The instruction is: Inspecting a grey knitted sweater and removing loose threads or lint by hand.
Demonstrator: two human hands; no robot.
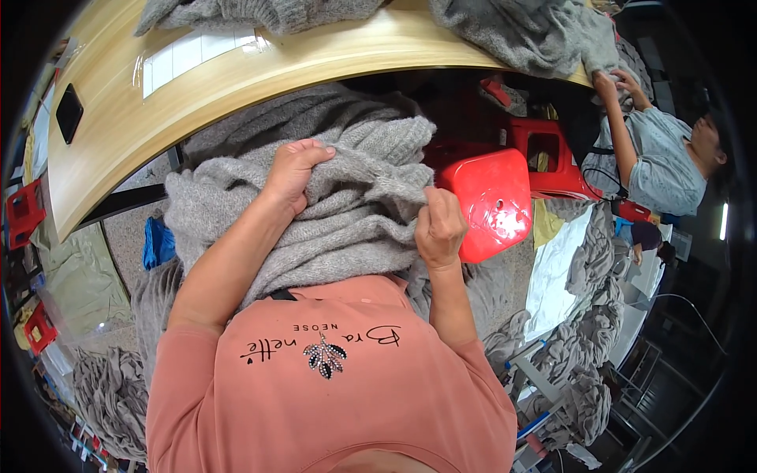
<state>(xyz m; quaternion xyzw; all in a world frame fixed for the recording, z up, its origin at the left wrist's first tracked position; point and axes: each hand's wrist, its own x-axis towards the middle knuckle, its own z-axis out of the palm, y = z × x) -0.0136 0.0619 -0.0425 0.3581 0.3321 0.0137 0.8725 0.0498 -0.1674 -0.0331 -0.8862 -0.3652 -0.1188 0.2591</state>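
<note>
Across my lap lies a heap of grey knitted fabric, which looks like a sweater [331, 244]; ribbing shows at its upper right. My left hand [296, 175] is closed on a fold of the knit, thumb on top. At the other end of that fold, my right hand [441, 226] pinches the knit between thumb and curled fingers. The stretch between both hands is raised and slightly taut. More grey knit lies behind, partly under the table edge, and where one piece ends and another begins I cannot tell.
A wooden table [213, 83] curves ahead, with a phone [69, 113], a white sheet [197, 55] and grey knits [528, 35] on it. A red stool [493, 201] stands right of my right hand. Another person [654, 154] handles knits at far right. Piles of knits [587, 370] lie around.
</note>
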